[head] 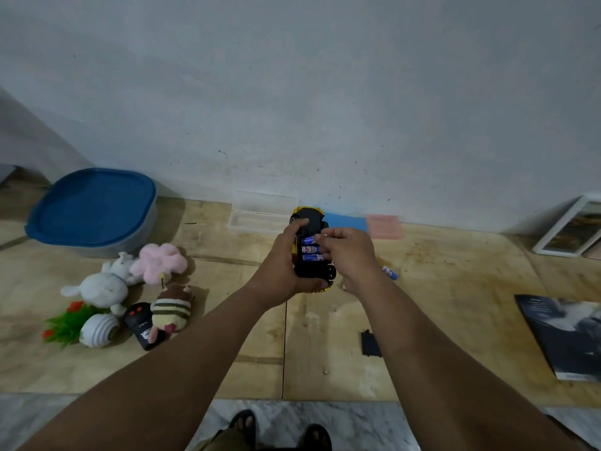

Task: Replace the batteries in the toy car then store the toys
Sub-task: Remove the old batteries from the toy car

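From my feed the left hand [286,258] grips the car [310,245] belly-up above the table [455,288], and the right hand [349,255] pinches at the batteries [310,249] in its open bay. A spare battery [390,273] lies just right of that hand, the black cover [370,343] nearer me. Plush toys [130,288] and a remote [141,325] crowd the left, with the blue-lidded bin [94,209] behind them
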